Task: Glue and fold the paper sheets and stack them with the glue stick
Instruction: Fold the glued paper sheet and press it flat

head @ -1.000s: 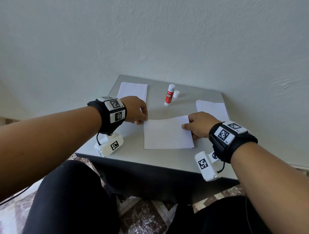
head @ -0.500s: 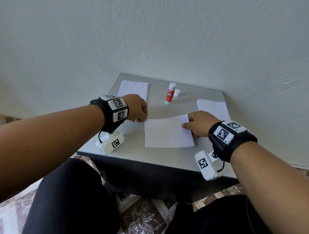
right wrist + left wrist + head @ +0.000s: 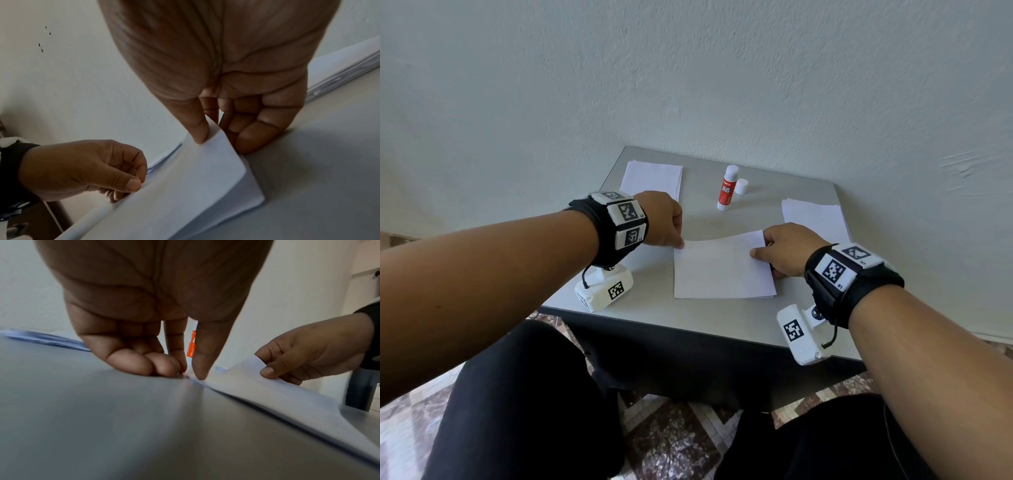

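since a second earlier almost nothing had moved: the left hand kept its thumb and curled fingers pinched on the far left corner of the white folded paper sheet, which lay at the middle of the grey table. the right hand pinched the far right corner, lifted a little. the red-and-white glue stick stood uncapped behind. if one corner slipped, the edges could meet crooked and glue there.

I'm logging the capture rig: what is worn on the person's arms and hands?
Both forearms are bare, with no sleeves or gloves. Each wrist carries a black band with white square tiles printed with black coded markers. Beneath each hangs a white camera box, also marked, joined by a thin black cable.
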